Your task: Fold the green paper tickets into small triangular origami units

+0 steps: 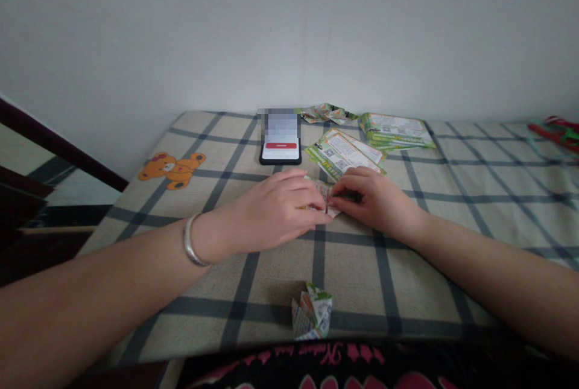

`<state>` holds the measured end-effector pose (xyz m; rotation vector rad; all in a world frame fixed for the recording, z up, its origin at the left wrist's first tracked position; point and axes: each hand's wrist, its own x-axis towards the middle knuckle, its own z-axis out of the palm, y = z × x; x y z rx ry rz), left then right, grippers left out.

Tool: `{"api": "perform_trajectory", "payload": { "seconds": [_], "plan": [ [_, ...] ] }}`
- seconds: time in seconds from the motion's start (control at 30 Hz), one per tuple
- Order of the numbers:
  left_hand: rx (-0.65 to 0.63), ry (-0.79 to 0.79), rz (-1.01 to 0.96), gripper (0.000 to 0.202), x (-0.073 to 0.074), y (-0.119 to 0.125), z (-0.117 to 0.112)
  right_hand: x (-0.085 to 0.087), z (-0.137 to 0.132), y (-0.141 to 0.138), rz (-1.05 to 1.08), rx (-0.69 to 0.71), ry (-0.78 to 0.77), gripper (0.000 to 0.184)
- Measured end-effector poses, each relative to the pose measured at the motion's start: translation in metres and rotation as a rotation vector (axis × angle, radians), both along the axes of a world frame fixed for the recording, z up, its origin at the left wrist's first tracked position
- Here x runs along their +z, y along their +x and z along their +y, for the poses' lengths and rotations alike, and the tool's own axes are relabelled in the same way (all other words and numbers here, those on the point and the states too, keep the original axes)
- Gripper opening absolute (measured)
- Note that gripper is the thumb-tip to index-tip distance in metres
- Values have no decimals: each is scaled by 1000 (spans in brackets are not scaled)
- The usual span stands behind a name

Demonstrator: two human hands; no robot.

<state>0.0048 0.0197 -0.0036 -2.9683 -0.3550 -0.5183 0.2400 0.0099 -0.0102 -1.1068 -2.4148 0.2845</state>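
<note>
My left hand (289, 205) lies over a small folded paper (323, 191), its fingers pressed together on the sheet. From the other side my right hand (365, 199) pinches the paper's right edge between thumb and fingers. Much of the paper is hidden under both hands, and it rests on the checked tablecloth (289, 274). Just beyond it, several printed leaflets (344, 154) lie loosely overlapped. Close to the table's front edge stands a folded paper piece (313, 312) with pointed tips, made from similar green and white print.
A phone (281, 151) with a lit screen is behind my left hand. Folded paper pieces (326, 113) and a stack of leaflets (398, 129) lie near the wall. An orange bear cutout (172, 169) is at left, red and green items (558, 132) far right.
</note>
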Motion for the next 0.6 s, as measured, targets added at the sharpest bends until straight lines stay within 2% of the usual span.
{"api": "perform_trajectory", "payload": {
  "seconds": [0.13, 0.2, 0.43, 0.6],
  "plan": [
    [12, -63, 34, 26, 1, -1, -1, 1, -3, 0, 25, -111, -26, 13],
    [11, -79, 36, 27, 2, -1, -2, 2, -3, 2, 38, -115, -46, 14],
    [4, -93, 31, 26, 2, -2, -1, 13, 0, 18, -41, 208, -10, 13],
    [3, -96, 24, 26, 1, -3, -1, 15, 0, 21, -122, 213, 71, 18]
  ]
}}
